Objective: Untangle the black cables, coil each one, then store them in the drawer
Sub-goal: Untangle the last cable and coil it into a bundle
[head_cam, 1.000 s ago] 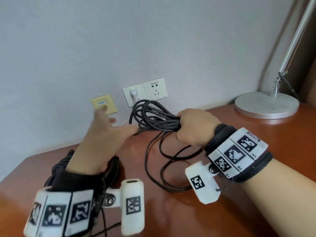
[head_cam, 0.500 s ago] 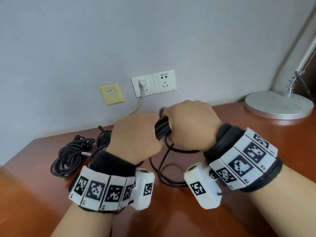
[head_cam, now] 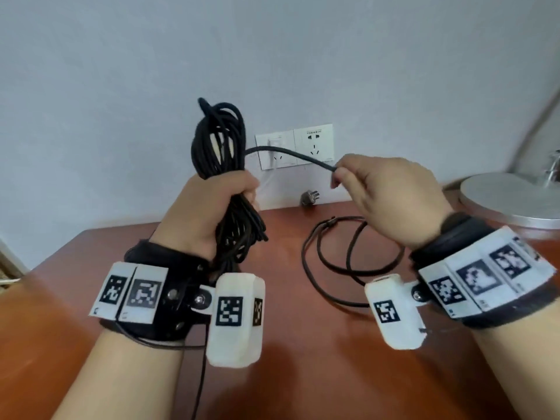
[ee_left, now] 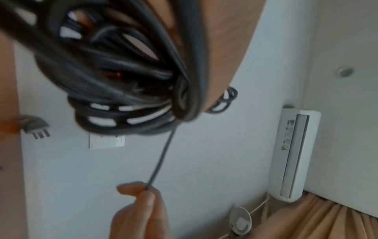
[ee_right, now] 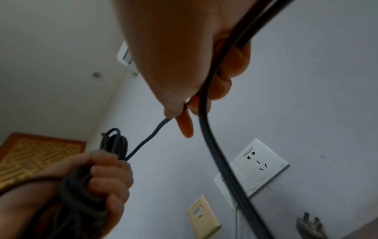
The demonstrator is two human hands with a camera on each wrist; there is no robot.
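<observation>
My left hand (head_cam: 212, 204) grips a coiled bundle of black cable (head_cam: 219, 140) upright above the wooden table, the loops sticking up past my fist. In the left wrist view the bundle (ee_left: 114, 80) fills the top. A loose strand (head_cam: 291, 154) runs from the bundle to my right hand (head_cam: 378, 189), which pinches it between thumb and forefinger (ee_right: 184, 119). The rest of this cable lies in slack loops (head_cam: 339, 262) on the table under my right hand, ending in a plug (head_cam: 310, 197) near the wall.
Wall sockets (head_cam: 315, 144) sit behind the hands, one with a white plug in it. A lamp's round metal base (head_cam: 512, 198) stands at the back right of the brown table (head_cam: 303, 374). A yellow wall plate (ee_right: 202, 215) shows in the right wrist view.
The bundle passed from my right hand to my left, which raised it upright. My right hand moved away rightward and now pinches the loose strand. The head view shifted.
</observation>
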